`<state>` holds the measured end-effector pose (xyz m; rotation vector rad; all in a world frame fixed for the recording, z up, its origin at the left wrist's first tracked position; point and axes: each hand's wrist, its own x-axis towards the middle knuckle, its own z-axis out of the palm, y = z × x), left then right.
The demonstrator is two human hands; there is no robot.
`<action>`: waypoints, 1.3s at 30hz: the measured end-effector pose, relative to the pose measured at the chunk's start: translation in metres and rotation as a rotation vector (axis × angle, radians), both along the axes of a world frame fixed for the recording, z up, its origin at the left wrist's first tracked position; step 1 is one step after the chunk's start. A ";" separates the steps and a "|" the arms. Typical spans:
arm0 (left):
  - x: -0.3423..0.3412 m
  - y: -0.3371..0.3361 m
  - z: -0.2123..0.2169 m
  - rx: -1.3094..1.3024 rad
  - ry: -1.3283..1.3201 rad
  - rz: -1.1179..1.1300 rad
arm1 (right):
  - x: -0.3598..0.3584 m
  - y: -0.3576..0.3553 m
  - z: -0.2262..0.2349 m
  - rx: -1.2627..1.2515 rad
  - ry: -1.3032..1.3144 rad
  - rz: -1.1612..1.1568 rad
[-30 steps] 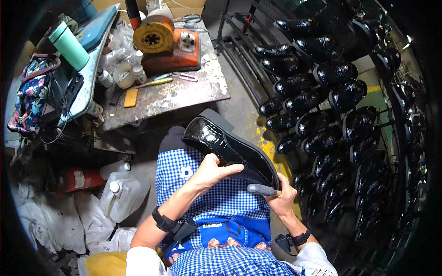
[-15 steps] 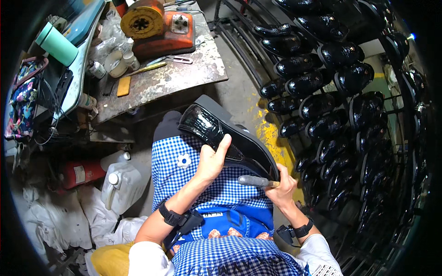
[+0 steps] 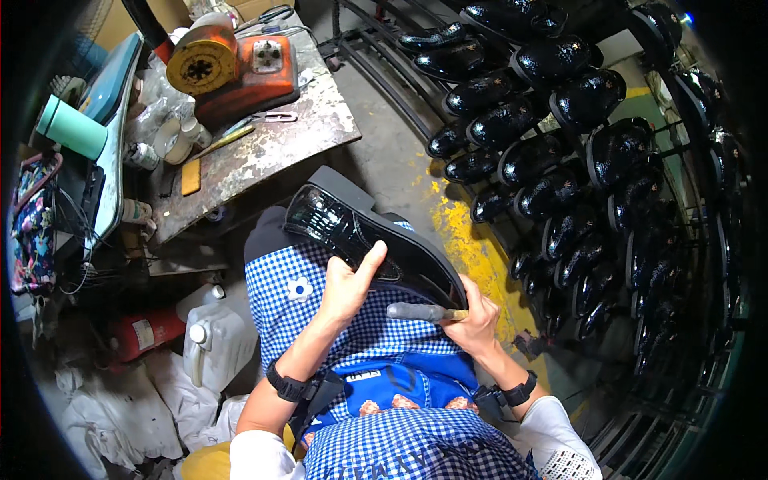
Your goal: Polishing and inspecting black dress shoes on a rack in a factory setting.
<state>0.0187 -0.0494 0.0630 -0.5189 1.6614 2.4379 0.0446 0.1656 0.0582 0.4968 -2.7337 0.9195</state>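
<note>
A glossy black shoe with a thick sole lies tilted on its side over my lap, its heel end up and left. My left hand grips its near side, thumb laid on the upper; the fingers are hidden. At the toe end, my right hand is closed around a tool with a grey rounded end and a pale, wood-like handle. The same hand's fingers also touch the shoe's toe. Its tool end points left, just below the shoe, over the blue checked apron.
A worn workbench ahead bears an orange machine, small tubs and a yellow block. Racks of shiny black shoes fill the right side. A clear jug and a red container stand at left.
My view has turned a little, so the bench, shoe and hands sit further left, while the near racks also shift. Both hands keep the same hold on the shoe and tool.
</note>
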 end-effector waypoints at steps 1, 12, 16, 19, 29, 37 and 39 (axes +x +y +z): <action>-0.001 -0.002 0.001 0.017 -0.017 -0.047 | 0.000 0.000 0.000 -0.002 0.025 -0.003; -0.010 0.016 0.010 -0.260 -0.057 -0.009 | 0.009 0.023 -0.018 -0.196 -0.157 -0.154; -0.010 0.022 0.005 -0.235 0.331 0.014 | 0.019 0.071 -0.054 -0.658 -0.520 -0.435; -0.013 0.022 -0.008 -0.383 0.364 -0.222 | 0.047 0.120 -0.077 -0.774 -0.629 -0.646; -0.028 0.050 -0.069 -0.904 0.692 -0.246 | 0.054 0.187 -0.210 -1.262 -0.553 -1.432; -0.031 0.056 -0.064 -1.033 0.659 -0.287 | -0.075 0.221 -0.274 -1.222 -0.369 -1.297; -0.031 0.058 -0.064 -1.055 0.661 -0.289 | -0.094 0.227 -0.285 -1.092 -0.530 -1.434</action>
